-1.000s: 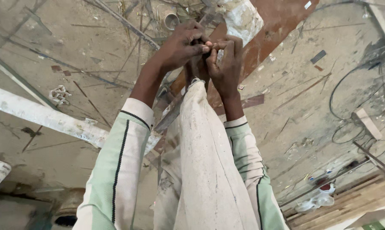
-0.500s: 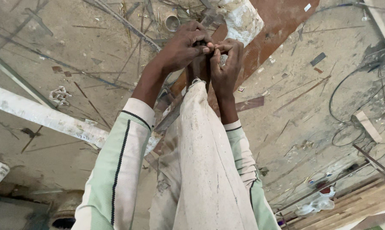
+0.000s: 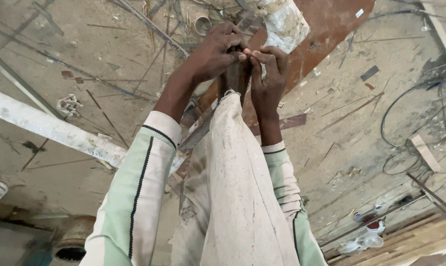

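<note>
Both hands, left hand (image 3: 215,54) and right hand (image 3: 267,74), are pinching something small over the raised knee (image 3: 232,128) (too hidden to name), and it's risking slipping into the floor (image 3: 85,59) litter if those fingertips loosen.

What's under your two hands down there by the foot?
Both the left hand and right hand meet fingertip to fingertip over the foot at the trouser leg hem. What they pinch is hidden. Beneath lies dusty concrete floor.
</note>
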### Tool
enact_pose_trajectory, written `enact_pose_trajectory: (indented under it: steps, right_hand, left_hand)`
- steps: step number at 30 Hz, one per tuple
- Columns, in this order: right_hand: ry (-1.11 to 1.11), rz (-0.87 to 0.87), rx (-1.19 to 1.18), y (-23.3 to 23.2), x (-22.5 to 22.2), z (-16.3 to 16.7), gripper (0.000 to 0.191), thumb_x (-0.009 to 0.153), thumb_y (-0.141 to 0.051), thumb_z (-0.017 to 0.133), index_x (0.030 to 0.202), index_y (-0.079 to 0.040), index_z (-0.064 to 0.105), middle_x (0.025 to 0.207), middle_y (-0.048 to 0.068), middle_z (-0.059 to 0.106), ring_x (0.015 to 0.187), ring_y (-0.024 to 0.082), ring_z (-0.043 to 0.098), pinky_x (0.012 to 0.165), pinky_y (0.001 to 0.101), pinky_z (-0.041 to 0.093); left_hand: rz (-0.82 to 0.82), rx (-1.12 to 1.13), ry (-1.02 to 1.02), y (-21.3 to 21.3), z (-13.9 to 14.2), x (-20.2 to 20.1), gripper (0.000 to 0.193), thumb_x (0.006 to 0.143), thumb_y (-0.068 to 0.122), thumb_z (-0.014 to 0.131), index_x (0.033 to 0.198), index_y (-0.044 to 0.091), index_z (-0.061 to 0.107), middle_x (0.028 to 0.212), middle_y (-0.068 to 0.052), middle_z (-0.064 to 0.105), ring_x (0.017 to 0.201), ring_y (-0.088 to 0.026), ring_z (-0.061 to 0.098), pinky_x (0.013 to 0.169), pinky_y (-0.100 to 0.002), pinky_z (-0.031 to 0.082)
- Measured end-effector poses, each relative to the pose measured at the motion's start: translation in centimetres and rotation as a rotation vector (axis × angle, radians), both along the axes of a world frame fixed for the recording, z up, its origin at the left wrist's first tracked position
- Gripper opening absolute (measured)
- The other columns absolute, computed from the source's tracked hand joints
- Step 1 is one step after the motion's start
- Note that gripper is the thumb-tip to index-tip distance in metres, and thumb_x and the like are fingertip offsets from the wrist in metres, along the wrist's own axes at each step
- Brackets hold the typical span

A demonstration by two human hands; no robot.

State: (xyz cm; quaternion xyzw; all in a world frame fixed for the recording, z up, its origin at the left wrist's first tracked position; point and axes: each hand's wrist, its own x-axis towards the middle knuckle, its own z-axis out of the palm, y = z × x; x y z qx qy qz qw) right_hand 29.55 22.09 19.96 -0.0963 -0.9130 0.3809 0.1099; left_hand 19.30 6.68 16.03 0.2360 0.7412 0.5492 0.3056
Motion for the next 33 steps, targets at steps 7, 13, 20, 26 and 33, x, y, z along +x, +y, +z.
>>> enact_pose_trajectory:
  steps: [7, 13, 20, 26, 33]
  right_hand:
    - [0.027, 0.159, 0.130, 1.5, -1.1, 0.5, 0.010, 0.101, -0.003, 0.072, 0.107, -0.004, 0.065, 0.119, 0.010, 0.061, 0.113, 0.029, 0.058, 0.099, 0.0412, 0.048]
    - [0.046, 0.241, 0.175, 1.7, -1.6, 0.1, 0.014, 0.098, 0.001, 0.070, 0.103, -0.004, 0.058, 0.116, 0.011, 0.057, 0.110, 0.030, 0.054, 0.098, 0.0431, 0.046]
    - [0.054, 0.342, 0.152, 3.1, -2.3, -1.0, 0.016, 0.093, 0.001, 0.068, 0.103, -0.004, 0.056, 0.117, 0.011, 0.055, 0.109, 0.029, 0.054, 0.097, 0.0426, 0.048]
    - [0.010, 0.353, 0.001, 3.9, -2.3, -1.3, 0.016, 0.094, 0.001, 0.068, 0.104, -0.002, 0.056, 0.120, 0.014, 0.054, 0.111, 0.030, 0.058, 0.096, 0.0421, 0.051]
    - [-0.006, 0.236, -0.080, 3.3, -1.3, -1.0, 0.012, 0.100, 0.004, 0.067, 0.109, -0.001, 0.061, 0.117, 0.014, 0.059, 0.111, 0.029, 0.062, 0.094, 0.0400, 0.054]
  left_hand:
    - [0.000, 0.013, -0.024, 0.6, 0.1, -0.2, 0.018, 0.094, 0.023, 0.076, 0.105, 0.009, 0.073, 0.119, -0.006, 0.060, 0.123, -0.029, 0.052, 0.108, -0.043, 0.041]
    - [0.003, -0.011, -0.005, 0.3, 0.2, -0.1, 0.016, 0.094, 0.020, 0.074, 0.106, 0.010, 0.075, 0.120, -0.007, 0.059, 0.121, -0.031, 0.049, 0.106, -0.044, 0.038]
    - [-0.016, -0.031, -0.053, 0.3, 0.2, -0.2, 0.013, 0.097, 0.020, 0.073, 0.102, 0.009, 0.073, 0.121, -0.006, 0.059, 0.123, -0.030, 0.050, 0.107, -0.045, 0.039]
    - [-0.040, -0.062, -0.038, 0.4, 0.1, -0.1, 0.012, 0.094, 0.019, 0.074, 0.103, 0.011, 0.073, 0.121, -0.005, 0.060, 0.122, -0.028, 0.053, 0.106, -0.045, 0.041]
    - [-0.030, -0.049, -0.030, 0.7, 0.1, -0.4, 0.015, 0.094, 0.021, 0.075, 0.104, 0.011, 0.074, 0.121, -0.006, 0.059, 0.119, -0.029, 0.051, 0.104, -0.045, 0.040]
